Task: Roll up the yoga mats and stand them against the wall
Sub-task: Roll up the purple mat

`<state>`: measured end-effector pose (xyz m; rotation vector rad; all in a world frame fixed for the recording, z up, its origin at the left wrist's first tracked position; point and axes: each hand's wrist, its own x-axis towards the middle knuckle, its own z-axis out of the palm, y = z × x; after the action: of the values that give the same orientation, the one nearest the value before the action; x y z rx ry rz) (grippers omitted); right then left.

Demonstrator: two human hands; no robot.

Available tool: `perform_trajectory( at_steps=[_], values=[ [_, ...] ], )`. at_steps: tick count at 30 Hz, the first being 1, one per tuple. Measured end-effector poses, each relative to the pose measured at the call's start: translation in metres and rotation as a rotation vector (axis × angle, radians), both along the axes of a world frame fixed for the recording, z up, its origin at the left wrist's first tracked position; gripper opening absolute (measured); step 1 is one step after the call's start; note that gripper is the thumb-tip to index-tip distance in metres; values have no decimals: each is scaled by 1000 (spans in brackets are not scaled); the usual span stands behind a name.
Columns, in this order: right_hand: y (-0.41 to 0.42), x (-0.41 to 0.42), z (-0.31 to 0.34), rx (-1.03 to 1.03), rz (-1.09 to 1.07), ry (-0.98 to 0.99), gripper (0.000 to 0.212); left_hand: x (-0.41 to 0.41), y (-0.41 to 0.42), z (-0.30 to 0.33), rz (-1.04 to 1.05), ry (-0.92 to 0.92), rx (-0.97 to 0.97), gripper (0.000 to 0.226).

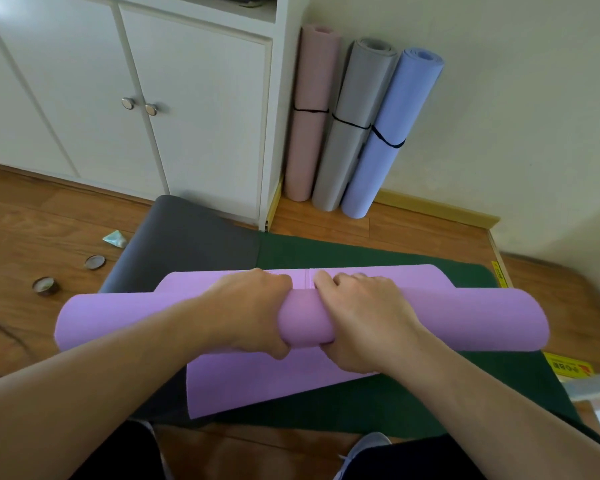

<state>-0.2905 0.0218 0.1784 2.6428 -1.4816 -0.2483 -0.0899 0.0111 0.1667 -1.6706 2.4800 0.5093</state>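
Purple mat roll (465,320) lying crosswise, held mid-length by left hand (253,306) and right hand (364,320) side by side — grip curled around it, short unrolled strip just beyond.

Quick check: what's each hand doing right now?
Left hand: gripping the purple mat roll.
Right hand: gripping the same roll.

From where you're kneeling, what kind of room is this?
Probably a room in a home: white cupboards, a wooden floor, and three rolled mats leaning against the wall while both hands roll a purple mat.
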Motion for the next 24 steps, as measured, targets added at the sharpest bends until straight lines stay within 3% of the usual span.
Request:
perform_trajectory(
  at_steps=[5, 9, 13, 17, 20, 24],
  values=[
    [-3, -7, 0, 96, -77, -65, 48, -13, 10, -9, -84, -88, -255, 65],
    [-2, -7, 0, 45, -26, -117, 51, -11, 3, -4, -52, -77, -240, 52],
    [-3, -3, 1, -56, 19, -1, 87, 0, -8, 5, 15, -6, -96, 58],
    [-4, -2, 0, -11, 13, -4, 64, -3, 0, 1, 7, 9, -46, 63],
    [-5, -4, 5, 58, -33, -25, 44, -10, 7, -7, -77, -85, -239, 67],
    [-3, -5, 4, 107, -65, -49, 46, -14, 6, -6, -40, -83, -239, 57]
  ],
)
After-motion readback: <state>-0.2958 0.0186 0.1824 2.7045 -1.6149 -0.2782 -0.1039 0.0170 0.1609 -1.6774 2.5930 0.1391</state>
